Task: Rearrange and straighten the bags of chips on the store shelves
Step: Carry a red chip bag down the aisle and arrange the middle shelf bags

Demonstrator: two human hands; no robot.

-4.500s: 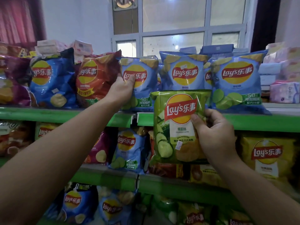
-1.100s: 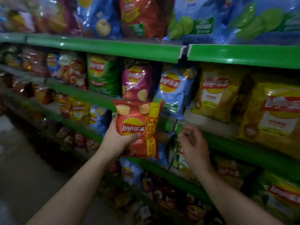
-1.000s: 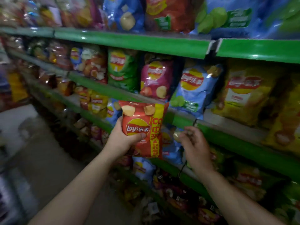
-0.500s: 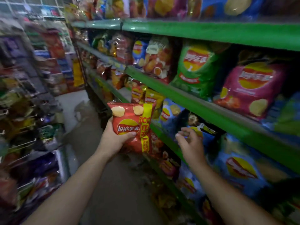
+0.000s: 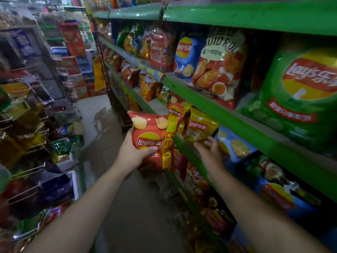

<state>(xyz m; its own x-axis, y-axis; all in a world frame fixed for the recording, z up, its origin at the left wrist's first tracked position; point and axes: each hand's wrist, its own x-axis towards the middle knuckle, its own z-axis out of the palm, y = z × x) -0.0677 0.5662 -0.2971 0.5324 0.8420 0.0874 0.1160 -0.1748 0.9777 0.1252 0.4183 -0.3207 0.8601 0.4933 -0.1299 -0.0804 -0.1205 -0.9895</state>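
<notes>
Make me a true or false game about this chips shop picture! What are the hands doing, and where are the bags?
1. The left hand holds a red bag of chips. True.
2. The right hand grips a blue bag. False: it holds nothing; its fingers are spread, reaching toward a yellow bag on the shelf.
3. A big green bag stands on a green shelf at the right. True.
4. The red bag lies on the floor. False: it is held up in front of the shelves.
</notes>
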